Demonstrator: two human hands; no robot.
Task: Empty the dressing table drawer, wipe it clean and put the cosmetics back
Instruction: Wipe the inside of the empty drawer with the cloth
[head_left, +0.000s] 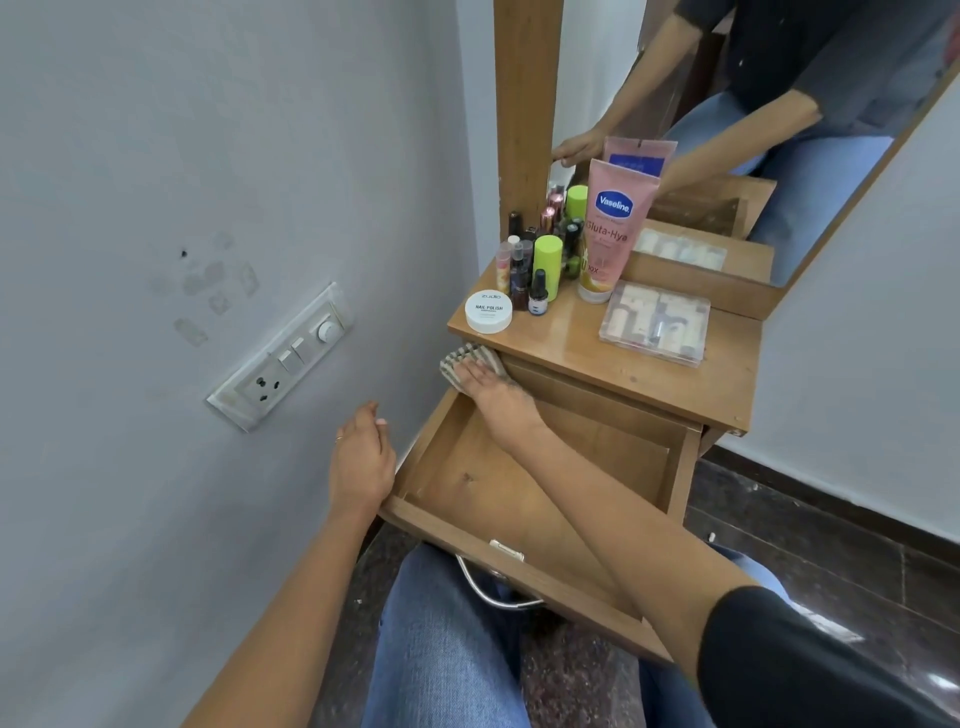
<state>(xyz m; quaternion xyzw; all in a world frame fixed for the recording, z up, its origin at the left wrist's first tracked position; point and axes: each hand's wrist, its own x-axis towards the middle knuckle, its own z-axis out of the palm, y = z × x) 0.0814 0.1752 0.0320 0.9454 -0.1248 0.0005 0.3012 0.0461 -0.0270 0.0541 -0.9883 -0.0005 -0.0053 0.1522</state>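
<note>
One cloth (469, 354) under R hand (491, 395)

Grey wall (156, 156), dark, perhaps granite floor (831, 551)

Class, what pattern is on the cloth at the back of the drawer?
The cloth has grey and pale stripes, seen best in the head view.

The right arm stretches from five o'clock toward eleven; the right hand (485, 387) lies flat, palm down, fingers straight. The left arm runs from seven toward one; the left hand (362, 457) hangs loosely curled, holding nothing.
</note>
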